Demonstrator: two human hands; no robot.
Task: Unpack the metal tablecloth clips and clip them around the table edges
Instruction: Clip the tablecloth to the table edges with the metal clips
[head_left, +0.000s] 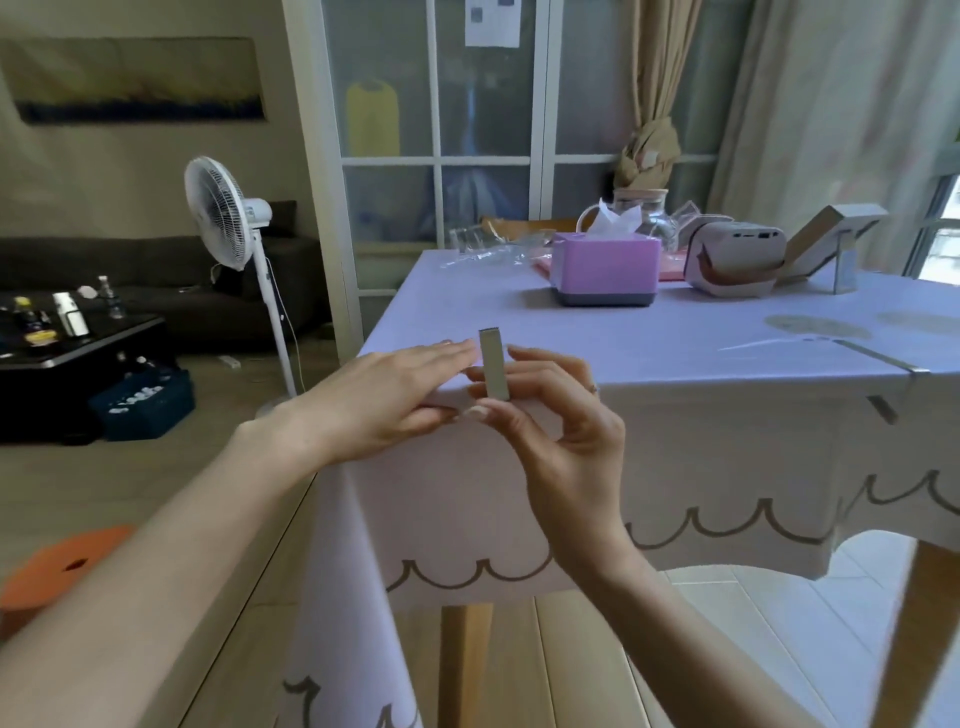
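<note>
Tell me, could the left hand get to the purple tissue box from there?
Probably yes, with a stretch: the left hand rests on the tablecloth corner, and only bare cloth lies between it and the tissue box.

Left hand (382, 400) flat, fingers (441, 354) straight; right hand (561, 431) pinches clip (494, 371).

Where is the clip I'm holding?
Head view, centre: the clip is pinched in the right hand at the cloth's near-left corner, beside the left hand pressing it.
</note>
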